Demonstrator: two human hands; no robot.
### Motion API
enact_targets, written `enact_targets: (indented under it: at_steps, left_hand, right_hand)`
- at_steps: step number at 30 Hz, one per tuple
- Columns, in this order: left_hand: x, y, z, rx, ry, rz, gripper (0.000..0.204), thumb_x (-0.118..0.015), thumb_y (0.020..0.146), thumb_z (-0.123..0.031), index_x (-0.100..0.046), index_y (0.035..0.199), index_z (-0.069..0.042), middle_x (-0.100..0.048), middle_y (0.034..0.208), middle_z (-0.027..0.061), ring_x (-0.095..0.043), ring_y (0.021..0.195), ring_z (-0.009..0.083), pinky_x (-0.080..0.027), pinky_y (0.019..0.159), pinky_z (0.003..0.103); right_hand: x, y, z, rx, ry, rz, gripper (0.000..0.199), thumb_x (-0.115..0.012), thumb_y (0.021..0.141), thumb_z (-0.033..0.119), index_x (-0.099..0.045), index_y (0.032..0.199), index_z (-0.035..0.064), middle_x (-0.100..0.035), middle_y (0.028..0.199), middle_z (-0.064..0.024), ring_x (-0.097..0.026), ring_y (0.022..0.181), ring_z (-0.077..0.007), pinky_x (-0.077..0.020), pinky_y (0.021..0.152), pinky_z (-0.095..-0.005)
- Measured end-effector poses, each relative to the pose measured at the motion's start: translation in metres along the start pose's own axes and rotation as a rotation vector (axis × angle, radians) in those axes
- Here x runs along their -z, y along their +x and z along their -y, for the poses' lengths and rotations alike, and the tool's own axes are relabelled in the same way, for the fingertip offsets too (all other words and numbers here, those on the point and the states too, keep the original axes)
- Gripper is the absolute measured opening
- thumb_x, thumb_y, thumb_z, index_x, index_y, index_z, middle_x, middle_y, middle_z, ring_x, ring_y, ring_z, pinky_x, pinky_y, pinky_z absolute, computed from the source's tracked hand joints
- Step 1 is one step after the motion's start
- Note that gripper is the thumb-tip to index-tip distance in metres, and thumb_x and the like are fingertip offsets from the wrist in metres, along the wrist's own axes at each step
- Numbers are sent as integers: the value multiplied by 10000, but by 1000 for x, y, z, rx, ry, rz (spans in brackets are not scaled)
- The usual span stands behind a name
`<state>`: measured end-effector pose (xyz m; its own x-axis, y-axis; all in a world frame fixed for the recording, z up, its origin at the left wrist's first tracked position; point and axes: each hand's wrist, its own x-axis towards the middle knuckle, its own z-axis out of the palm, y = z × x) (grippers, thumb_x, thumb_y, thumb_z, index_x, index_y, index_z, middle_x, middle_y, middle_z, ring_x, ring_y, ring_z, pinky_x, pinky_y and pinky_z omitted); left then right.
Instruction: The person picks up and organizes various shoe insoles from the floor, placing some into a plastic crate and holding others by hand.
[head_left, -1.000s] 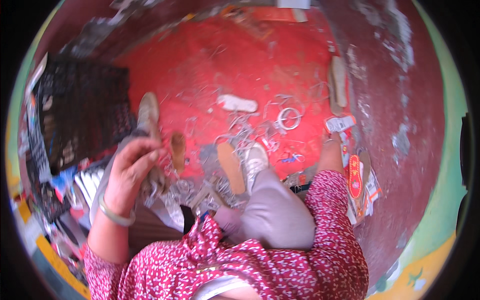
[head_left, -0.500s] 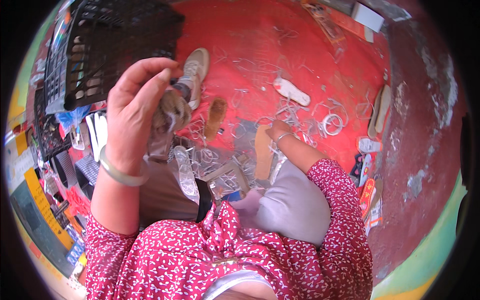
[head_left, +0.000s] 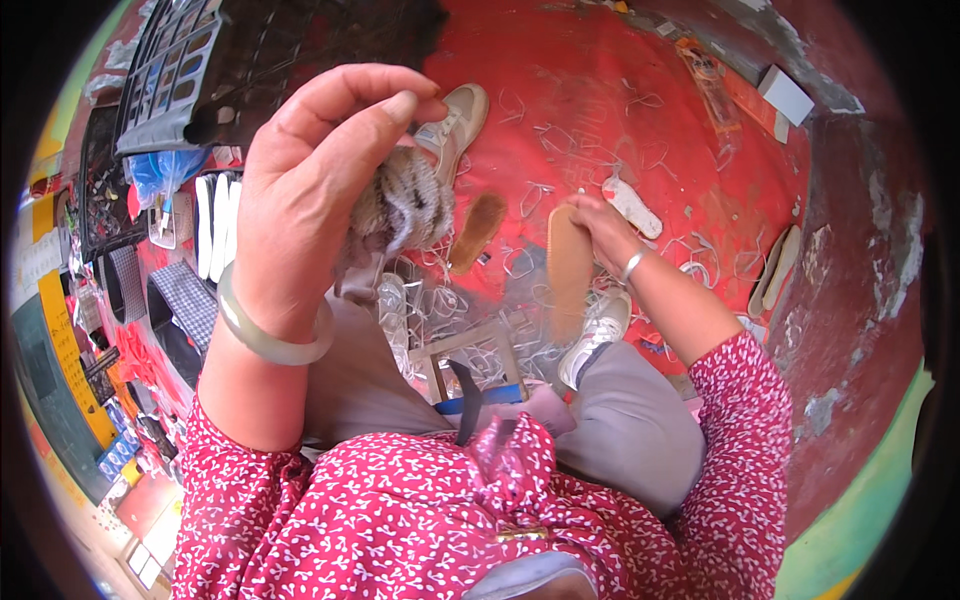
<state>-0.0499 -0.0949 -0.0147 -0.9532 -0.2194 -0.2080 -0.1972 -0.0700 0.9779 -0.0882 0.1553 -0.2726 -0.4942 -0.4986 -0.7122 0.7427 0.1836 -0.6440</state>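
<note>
My left hand (head_left: 330,170) is raised in front of the black crate, its fingers curled and the thumb close to the fingertips. Anything in that pinch is too small to make out. Just under it is a bunched grey-and-beige knitted piece (head_left: 400,205); whether the hidden fingers hold it I cannot tell. My right hand (head_left: 603,232) grips a flat tan shoe sole (head_left: 570,265) by its upper right edge, above my right shoe (head_left: 600,335). Beyond lies a white insole (head_left: 632,207), and a brown fuzzy sole (head_left: 478,232) lies between the hands.
Loose white cords (head_left: 445,310) tangle over the red floor sheet (head_left: 560,100). A black plastic crate (head_left: 310,60) stands at far left. A small wooden-framed stool (head_left: 475,350) sits between my legs. More soles (head_left: 780,265) lie along the right wall, and white soles (head_left: 217,225) at left.
The whole view has shifted, so things appear farther right. My right hand has moved the tan sole forward, uncovering my right shoe. My left hand keeps its curled pose.
</note>
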Motion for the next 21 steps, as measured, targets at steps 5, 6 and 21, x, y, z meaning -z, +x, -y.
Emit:
enact_targets:
  at_steps: [5,6,21]
  left_hand:
    - [15,11,4,-7,-7,54,184,-519,872,-87,-592,1006,16,-637,919,86,-567,755,63,-450,701,179]
    - [18,12,6,0,-14,45,184,-517,873,-86,-591,1006,18,-637,918,86,-567,754,66,-451,701,181]
    - [22,-1,-5,-118,202,-105,301,-390,878,-128,-530,1019,99,-605,906,183,-549,677,138,-430,674,224]
  right_hand:
    - [-77,76,-2,83,-634,-141,306,-483,853,252,-533,1084,57,-615,874,-130,-595,837,-273,-465,758,-347]
    - [-88,90,-7,151,-902,-194,310,-482,850,250,-534,1087,57,-620,895,-157,-599,866,-310,-460,786,-361]
    - [-204,99,-73,169,-1338,395,299,-490,792,136,-561,1071,54,-572,1092,-181,-553,1044,-295,-485,794,-383]
